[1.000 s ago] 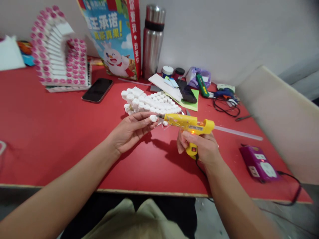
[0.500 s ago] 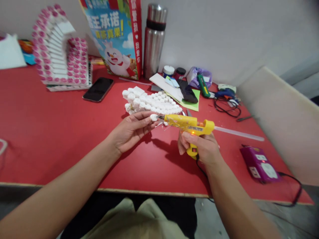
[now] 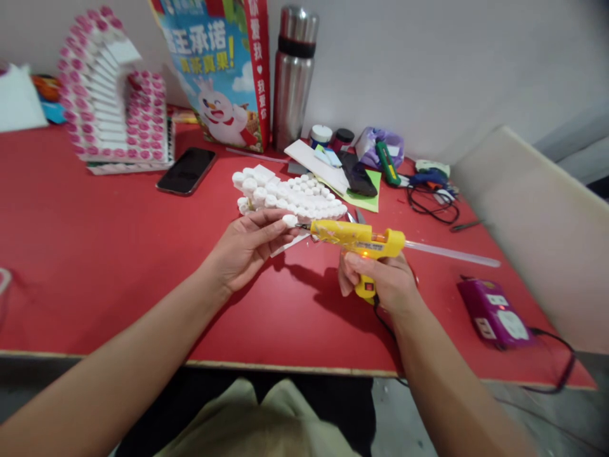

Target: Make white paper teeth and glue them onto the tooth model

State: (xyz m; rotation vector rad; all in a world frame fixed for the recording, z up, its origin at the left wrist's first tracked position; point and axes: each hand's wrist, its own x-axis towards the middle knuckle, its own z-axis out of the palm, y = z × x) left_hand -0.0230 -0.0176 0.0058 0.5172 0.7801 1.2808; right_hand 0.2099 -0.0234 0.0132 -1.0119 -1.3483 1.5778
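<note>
Between thumb and fingers, my left hand (image 3: 250, 246) pinches a small white rolled piece (image 3: 290, 221). The metal nozzle of a yellow glue gun (image 3: 340, 233) points left and meets or nearly meets that piece. My right hand (image 3: 380, 276) is wrapped round the gun's handle, where an orange light glows. A clear glue stick (image 3: 454, 252) juts from the gun's back end. Just behind my left hand lies a white structure built of many similar rolls (image 3: 285, 193). Part of it is hidden by my fingers and the gun.
On the red table (image 3: 118, 254) stand a pink-and-white arch-shaped craft (image 3: 85, 95), a printed bag (image 3: 214, 70) and a steel flask (image 3: 294, 82). A phone (image 3: 186, 171) lies at left. A green-handled cutter (image 3: 387, 164) is at back right, and a purple power box (image 3: 495, 314) at right.
Both hands have shifted slightly left together with the white piece and the glue gun. A thin white strip shows more clearly under the nozzle.
</note>
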